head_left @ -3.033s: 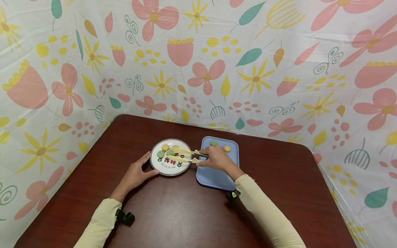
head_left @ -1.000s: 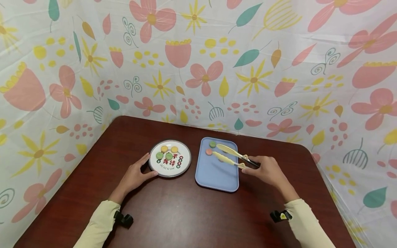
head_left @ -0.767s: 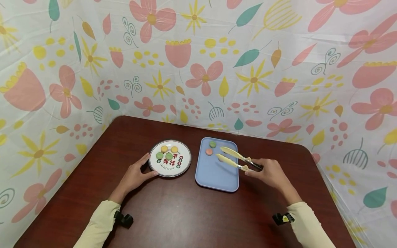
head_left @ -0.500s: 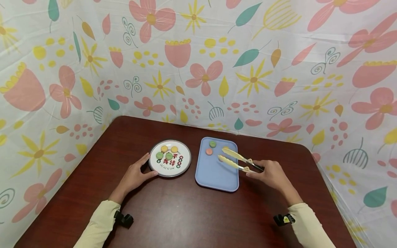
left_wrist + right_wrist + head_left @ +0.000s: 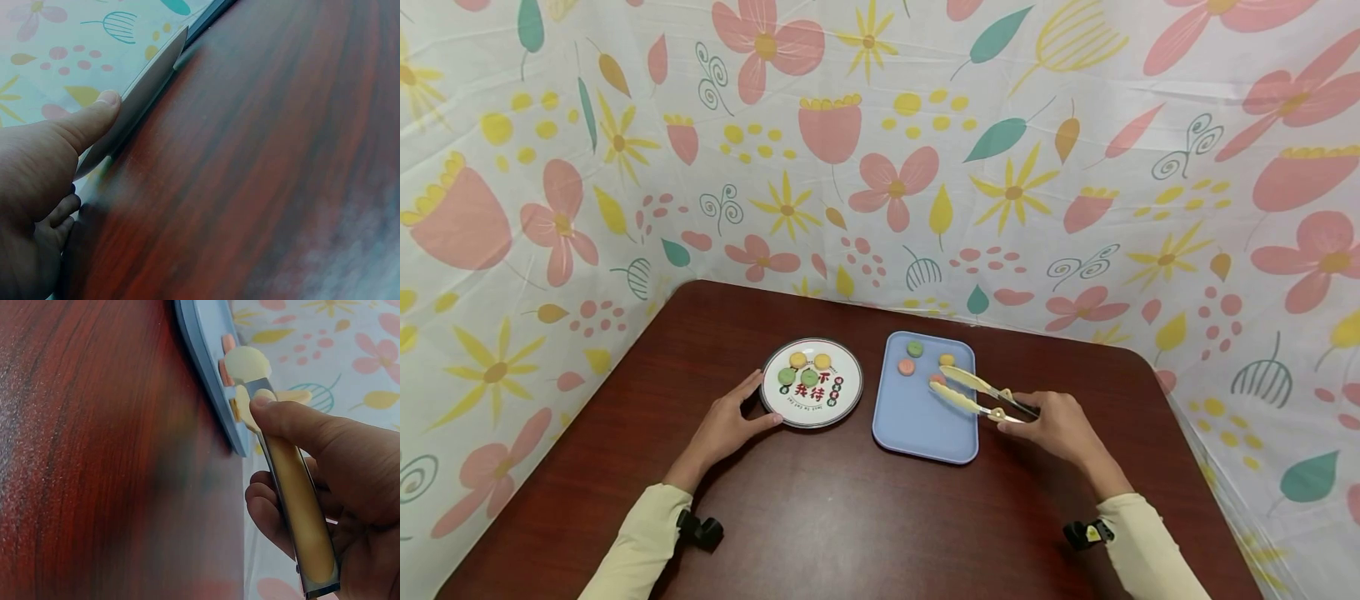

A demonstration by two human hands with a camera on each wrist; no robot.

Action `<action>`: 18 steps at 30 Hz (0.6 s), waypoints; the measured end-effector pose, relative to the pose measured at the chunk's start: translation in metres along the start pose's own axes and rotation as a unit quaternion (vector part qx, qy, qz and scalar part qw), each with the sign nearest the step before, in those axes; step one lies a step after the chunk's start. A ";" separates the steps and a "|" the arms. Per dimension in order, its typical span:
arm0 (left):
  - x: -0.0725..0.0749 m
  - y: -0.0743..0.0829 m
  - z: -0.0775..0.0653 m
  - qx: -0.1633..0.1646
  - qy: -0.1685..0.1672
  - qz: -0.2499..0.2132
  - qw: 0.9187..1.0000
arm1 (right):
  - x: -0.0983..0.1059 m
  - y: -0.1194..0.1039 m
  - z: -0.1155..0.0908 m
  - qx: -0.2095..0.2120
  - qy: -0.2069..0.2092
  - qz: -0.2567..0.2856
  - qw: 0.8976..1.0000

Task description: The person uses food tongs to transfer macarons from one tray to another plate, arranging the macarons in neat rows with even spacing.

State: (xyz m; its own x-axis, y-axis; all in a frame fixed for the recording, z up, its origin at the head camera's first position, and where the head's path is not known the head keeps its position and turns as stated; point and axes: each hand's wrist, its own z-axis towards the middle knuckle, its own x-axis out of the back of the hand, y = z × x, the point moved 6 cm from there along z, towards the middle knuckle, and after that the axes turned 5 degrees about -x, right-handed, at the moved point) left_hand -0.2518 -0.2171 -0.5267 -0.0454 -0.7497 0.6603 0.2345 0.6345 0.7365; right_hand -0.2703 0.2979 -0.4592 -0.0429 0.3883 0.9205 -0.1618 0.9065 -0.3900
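My left hand (image 5: 727, 429) holds the left edge of a round white plate (image 5: 842, 406) with a dark rim and red lettering, thumb on the near rim. On this plate lie two yellow macarons (image 5: 822, 362) and two green macarons (image 5: 786, 377). With my right hand (image 5: 1056, 425) I grip tongs (image 5: 957, 397) that have cream-coloured heads and metal arms. Their tips are spread low over a blue tray (image 5: 917, 425), either side of a pink macaron (image 5: 937, 379). In the right wrist view my thumb presses the metal arm of the tongs (image 5: 300, 506).
Also on the tray are another pink macaron (image 5: 906, 367), a green macaron (image 5: 914, 349) and a yellow macaron (image 5: 947, 360). Plate and tray stand side by side on a dark wooden table (image 5: 850, 517). A flowered cloth (image 5: 880, 167) hangs behind it.
The tongs have left a green macaron on the plate and moved right to the tray. Over the last second they drew back toward the near pink macaron. My left hand has stayed put.
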 end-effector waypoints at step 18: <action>0.000 0.000 0.000 -0.002 0.001 0.001 1.000 | -0.005 -0.002 0.002 -0.001 -0.013 -0.009 1.000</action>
State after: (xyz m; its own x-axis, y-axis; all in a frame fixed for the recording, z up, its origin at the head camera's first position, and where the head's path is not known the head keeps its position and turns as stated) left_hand -0.2520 -0.2176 -0.5269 -0.0429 -0.7483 0.6620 0.2390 0.6357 0.7340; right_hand -0.2720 0.2935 -0.4627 -0.0654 0.3681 0.9275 -0.1598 0.9136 -0.3739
